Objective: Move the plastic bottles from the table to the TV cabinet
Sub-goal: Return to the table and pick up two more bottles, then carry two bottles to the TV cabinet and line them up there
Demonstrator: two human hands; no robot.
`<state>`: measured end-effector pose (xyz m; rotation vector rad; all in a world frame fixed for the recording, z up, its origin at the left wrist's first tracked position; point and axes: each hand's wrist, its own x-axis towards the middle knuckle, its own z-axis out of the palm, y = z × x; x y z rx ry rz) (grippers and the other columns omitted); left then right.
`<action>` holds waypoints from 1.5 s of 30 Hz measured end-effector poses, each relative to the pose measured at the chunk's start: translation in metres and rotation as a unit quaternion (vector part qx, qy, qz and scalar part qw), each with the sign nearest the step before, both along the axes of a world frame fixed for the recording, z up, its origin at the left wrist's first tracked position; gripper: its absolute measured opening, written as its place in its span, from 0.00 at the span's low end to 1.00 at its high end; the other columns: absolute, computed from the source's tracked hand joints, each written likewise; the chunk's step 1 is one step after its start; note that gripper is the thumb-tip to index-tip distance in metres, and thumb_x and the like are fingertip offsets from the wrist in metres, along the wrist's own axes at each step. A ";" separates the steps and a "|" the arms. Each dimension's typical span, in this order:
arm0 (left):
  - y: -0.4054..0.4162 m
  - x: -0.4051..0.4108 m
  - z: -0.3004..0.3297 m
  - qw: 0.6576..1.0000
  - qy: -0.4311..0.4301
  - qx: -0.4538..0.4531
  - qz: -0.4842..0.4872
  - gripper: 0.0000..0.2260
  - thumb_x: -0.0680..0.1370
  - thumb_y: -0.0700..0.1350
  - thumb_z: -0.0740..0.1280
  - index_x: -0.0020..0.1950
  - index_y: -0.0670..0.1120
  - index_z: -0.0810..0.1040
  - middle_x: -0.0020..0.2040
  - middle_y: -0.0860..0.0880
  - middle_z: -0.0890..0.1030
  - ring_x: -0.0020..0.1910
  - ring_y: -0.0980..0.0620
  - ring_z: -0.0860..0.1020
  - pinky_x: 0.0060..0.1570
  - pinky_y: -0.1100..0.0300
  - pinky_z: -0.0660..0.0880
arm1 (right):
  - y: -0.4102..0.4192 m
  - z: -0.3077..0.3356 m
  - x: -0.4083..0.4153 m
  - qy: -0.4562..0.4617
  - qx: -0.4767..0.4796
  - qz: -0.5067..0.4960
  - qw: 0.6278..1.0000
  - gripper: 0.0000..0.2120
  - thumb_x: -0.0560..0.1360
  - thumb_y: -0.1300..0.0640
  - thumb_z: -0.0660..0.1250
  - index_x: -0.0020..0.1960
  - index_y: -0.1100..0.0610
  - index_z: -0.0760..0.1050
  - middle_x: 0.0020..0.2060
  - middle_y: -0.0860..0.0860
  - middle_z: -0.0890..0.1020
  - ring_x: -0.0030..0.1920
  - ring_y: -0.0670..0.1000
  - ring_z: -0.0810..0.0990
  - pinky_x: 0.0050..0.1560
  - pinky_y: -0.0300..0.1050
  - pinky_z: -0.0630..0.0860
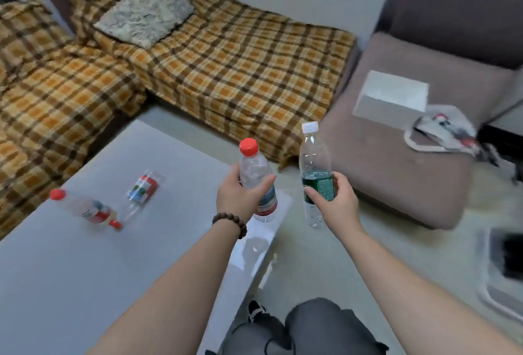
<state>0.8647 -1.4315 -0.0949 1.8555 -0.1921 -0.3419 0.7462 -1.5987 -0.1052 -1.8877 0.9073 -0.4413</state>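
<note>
My left hand (240, 196) grips a clear bottle with a red cap (254, 173), held upright over the right end of the white table (85, 269). My right hand (336, 202) holds a second clear bottle with a white cap and green label (314, 162), upright, just off the table's right edge above the floor. Two more bottles lie on their sides on the table to the left: one with a red cap at each visible end (85, 209) and one with a red, white and blue label (143, 189). The TV cabinet is out of view.
A sofa under a plaid orange-brown cover (226, 71) with a grey cushion (144, 9) runs behind the table. A brown sofa seat (396, 156) at right carries a white box (393, 94) and a bag (441, 134). My knees (297, 329) are at the table's corner.
</note>
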 end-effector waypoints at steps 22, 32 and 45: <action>-0.173 -0.554 0.038 0.791 -0.060 -0.020 -0.608 0.18 0.60 0.64 0.73 0.44 0.58 0.74 0.39 0.64 0.80 0.39 0.67 0.79 0.36 0.69 0.73 | 0.053 0.023 -0.628 -0.049 -0.032 -0.599 0.798 0.24 0.63 0.47 0.77 0.53 0.46 0.69 0.50 0.48 0.80 0.50 0.50 0.79 0.51 0.50 0.77; -0.096 -0.778 0.031 0.596 -0.055 -0.020 -0.801 0.18 0.60 0.65 0.73 0.45 0.61 0.75 0.41 0.64 0.81 0.41 0.67 0.79 0.38 0.70 0.71 | 0.236 0.003 -0.791 -0.078 -0.043 -0.830 0.551 0.25 0.62 0.46 0.78 0.53 0.46 0.69 0.46 0.43 0.80 0.47 0.47 0.80 0.43 0.39 0.75; -0.049 -0.942 -0.006 0.466 -0.052 0.019 -0.883 0.19 0.61 0.64 0.72 0.48 0.60 0.75 0.42 0.62 0.81 0.40 0.66 0.79 0.35 0.70 0.70 | 0.299 -0.012 -0.901 -0.034 -0.039 -0.895 0.443 0.22 0.63 0.46 0.77 0.49 0.40 0.68 0.42 0.36 0.77 0.44 0.27 0.75 0.36 0.26 0.71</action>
